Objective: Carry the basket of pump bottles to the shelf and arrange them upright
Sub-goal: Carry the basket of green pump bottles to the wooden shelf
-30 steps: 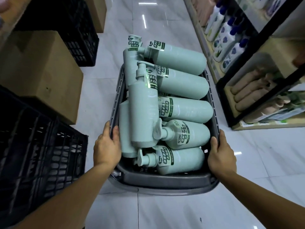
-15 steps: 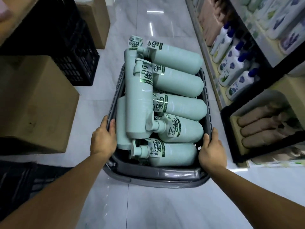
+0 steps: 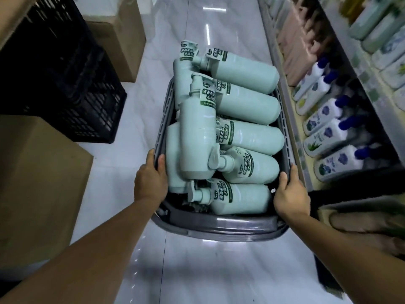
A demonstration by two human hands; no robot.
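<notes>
A dark grey plastic basket (image 3: 221,229) hangs in front of me above the glossy floor. It is piled with several pale green pump bottles (image 3: 247,137) lying on their sides, with green-and-white labels near their necks. One bottle (image 3: 197,137) lies lengthwise on top of the others. My left hand (image 3: 151,181) grips the basket's left rim, thumb inside. My right hand (image 3: 290,194) grips the right rim the same way.
A shelf unit (image 3: 341,88) runs along the right, stocked with white bottles with blue caps (image 3: 333,132), pink bottles and pale green ones higher up. Cardboard boxes (image 3: 37,185) and a black crate (image 3: 65,84) line the left. White tiled aisle floor (image 3: 197,270) lies between.
I have walked forward along the aisle with the basket. The boxes and crate slid back on the left, and the shelf with blue-capped bottles came closer on the right. Both hands kept their grip.
</notes>
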